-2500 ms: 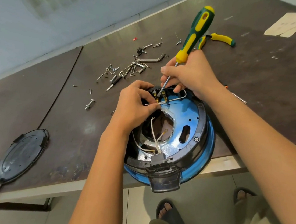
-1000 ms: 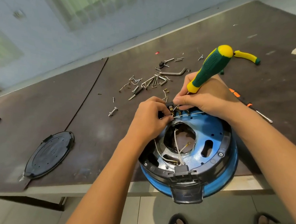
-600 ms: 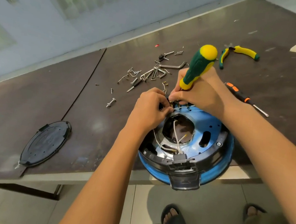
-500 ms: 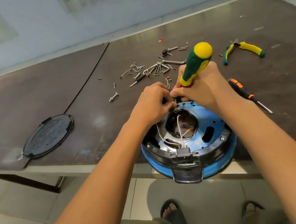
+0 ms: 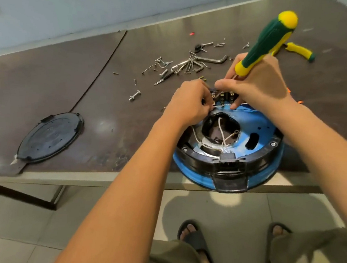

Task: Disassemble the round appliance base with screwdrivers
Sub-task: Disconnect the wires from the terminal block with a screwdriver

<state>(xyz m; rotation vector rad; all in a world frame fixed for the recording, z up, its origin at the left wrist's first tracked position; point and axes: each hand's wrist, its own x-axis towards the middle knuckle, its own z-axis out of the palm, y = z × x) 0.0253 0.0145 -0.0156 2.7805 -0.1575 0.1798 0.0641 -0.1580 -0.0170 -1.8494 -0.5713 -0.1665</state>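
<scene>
Loosening a terminal screw looks to be the step in hand: the round appliance base (image 5: 263, 123) lies open side up beneath both hands, at the near edge of the table (image 5: 91, 92), with its black latch end overhanging toward the person. At the far rim of the base, right under the fingertips, stands a terminal block (image 5: 222, 95) with brass contacts. The right hand (image 5: 256, 84) is clamped low on the green-and-yellow screwdriver (image 5: 265, 40), fingers wrapped near the shaft, and the handle leans up and away past the knuckles. The tip is hidden behind the fingers, so whether it sits in a screw head cannot be told. The left hand (image 5: 188, 103) is closed in a pinch on a white wire (image 5: 222, 106) right at the block, and the two hands nearly touch. To do this well, the blade should stand more in line with the screw before turning, since a leaning tool is likely to slip out and chew the head. The left hand's pull on the wire should be gentle, only enough to free the lead once the clamp slackens. More white leads (image 5: 219, 126) cross the middle opening between the forearms and could snag. Beyond the hands lie loose screws and hex keys (image 5: 188, 65), and freed screws belong there. Well to the left of the left arm rests the black round cover (image 5: 50, 137).
</scene>
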